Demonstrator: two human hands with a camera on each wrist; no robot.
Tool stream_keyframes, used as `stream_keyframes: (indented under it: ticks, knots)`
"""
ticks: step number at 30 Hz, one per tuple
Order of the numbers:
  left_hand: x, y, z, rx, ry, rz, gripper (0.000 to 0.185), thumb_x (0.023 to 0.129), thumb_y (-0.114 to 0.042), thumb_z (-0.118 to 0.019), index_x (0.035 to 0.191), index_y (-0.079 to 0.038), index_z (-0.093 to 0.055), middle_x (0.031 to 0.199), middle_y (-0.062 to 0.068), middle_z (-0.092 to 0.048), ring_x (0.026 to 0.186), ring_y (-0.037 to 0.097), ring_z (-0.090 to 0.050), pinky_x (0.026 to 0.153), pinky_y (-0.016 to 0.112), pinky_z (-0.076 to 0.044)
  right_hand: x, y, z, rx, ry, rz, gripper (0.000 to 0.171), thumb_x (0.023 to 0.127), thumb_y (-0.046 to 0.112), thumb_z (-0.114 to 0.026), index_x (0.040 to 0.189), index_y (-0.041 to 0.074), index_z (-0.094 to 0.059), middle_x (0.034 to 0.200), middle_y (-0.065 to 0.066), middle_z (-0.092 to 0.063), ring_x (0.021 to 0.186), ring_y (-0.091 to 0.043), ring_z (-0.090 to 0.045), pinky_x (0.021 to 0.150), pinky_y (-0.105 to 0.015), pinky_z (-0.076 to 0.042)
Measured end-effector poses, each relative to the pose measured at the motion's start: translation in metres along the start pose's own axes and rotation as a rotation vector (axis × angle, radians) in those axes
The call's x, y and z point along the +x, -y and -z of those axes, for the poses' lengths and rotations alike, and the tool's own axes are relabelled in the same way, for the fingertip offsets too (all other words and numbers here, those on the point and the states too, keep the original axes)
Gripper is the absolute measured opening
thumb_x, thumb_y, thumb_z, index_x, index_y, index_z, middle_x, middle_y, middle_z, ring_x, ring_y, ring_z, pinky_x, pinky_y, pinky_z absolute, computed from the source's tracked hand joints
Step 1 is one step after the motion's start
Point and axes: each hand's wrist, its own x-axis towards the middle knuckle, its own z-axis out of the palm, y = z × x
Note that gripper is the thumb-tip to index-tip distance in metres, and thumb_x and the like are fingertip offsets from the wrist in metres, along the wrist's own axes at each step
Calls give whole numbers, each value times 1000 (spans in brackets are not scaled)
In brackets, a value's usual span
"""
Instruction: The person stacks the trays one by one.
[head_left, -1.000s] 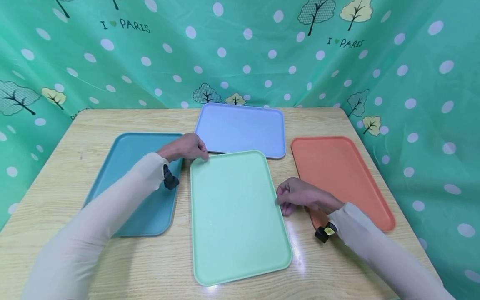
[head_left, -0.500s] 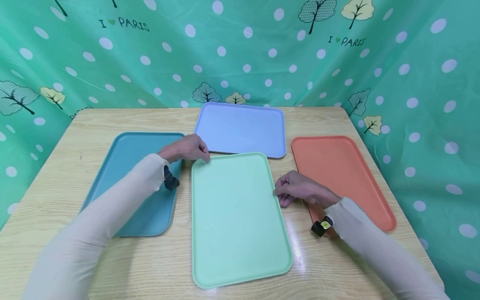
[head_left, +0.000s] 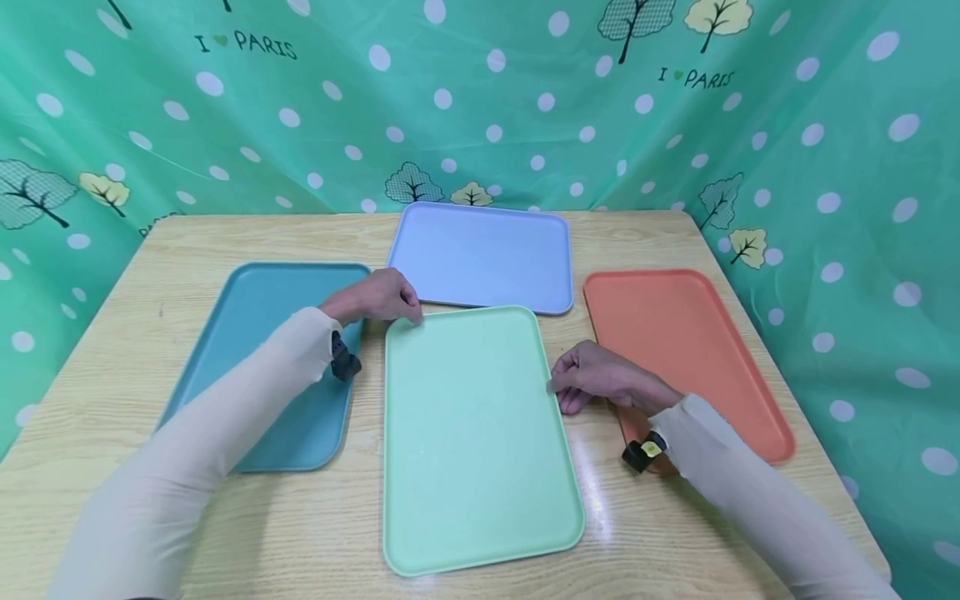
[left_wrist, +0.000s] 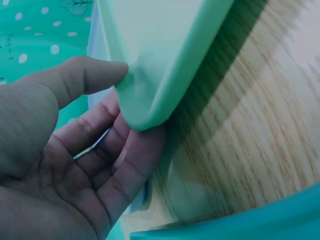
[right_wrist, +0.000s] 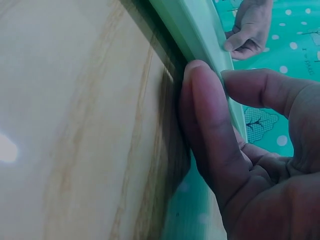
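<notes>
A pale green tray [head_left: 480, 442] lies lengthwise at the front middle of the table, turned slightly. My left hand [head_left: 378, 296] pinches its far left corner; in the left wrist view the thumb presses the inner side of the tray [left_wrist: 165, 60] while the fingers curl under the corner. At the right long edge, my right hand [head_left: 592, 375] pinches the rim between thumb and fingers. The right wrist view has the fingertips [right_wrist: 200, 75] against the outer wall of the tray [right_wrist: 187, 30] and the thumb over its top.
A teal tray [head_left: 281, 425] lies at left under my left forearm. The periwinkle blue tray [head_left: 483, 254] sits at the back, close to the green tray's far edge. An orange-red tray [head_left: 675, 333] lies at right, partly under my right wrist. Green dotted cloth [head_left: 480, 100] hangs behind the wooden table.
My right hand has slid a little up along the green tray's right edge, away from me. The left hand keeps its corner, and the tray has shifted only slightly.
</notes>
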Motion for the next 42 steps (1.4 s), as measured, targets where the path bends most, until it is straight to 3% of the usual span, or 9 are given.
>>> stream_keyframes:
  ticks: [13, 22, 42]
  knots:
    - [1, -4, -3, 16, -23, 12, 12, 85, -19, -74, 78, -11, -76, 62, -1, -58, 55, 11, -44, 55, 25, -36, -2, 0, -3, -17, -22, -37, 7, 87, 5, -68, 88, -2, -65, 66, -6, -66, 56, -11, -65, 54, -23, -57]
    - [-1, -3, -5, 81, -93, -26, 9, 84, -20, -76, 80, -13, -78, 80, 0, -73, 72, 17, -55, 69, 27, -46, -2, 4, -4, -40, -20, -36, 10, 87, 5, -69, 90, -4, -65, 66, -6, -67, 57, -11, -65, 55, -23, -58]
    - [-1, -4, -6, 115, -156, -30, 9, 82, -22, -78, 81, -13, -79, 82, 1, -75, 76, 17, -58, 66, 26, -47, -1, 3, -4, -15, -33, -46, 13, 87, 4, -70, 94, -6, -64, 67, -7, -68, 57, -11, -67, 56, -23, -58]
